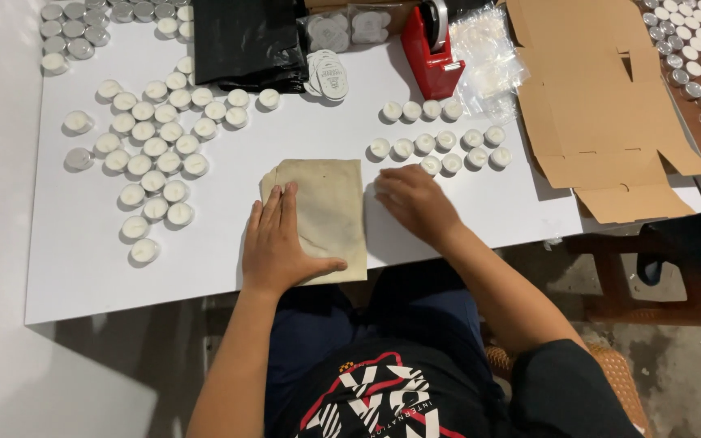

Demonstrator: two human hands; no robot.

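Observation:
A beige cloth pouch lies flat near the front edge of the white table. My left hand rests palm down on the pouch's left half, fingers spread. My right hand hovers just right of the pouch with curled fingers, its fingertips close to the nearest white tealight candles, which sit in two short rows. I cannot tell whether a candle is under those fingers.
A large cluster of white tealights covers the table's left side. At the back are a black plastic bag, round stickers, a red tape dispenser and clear bags. Flattened cardboard lies at right.

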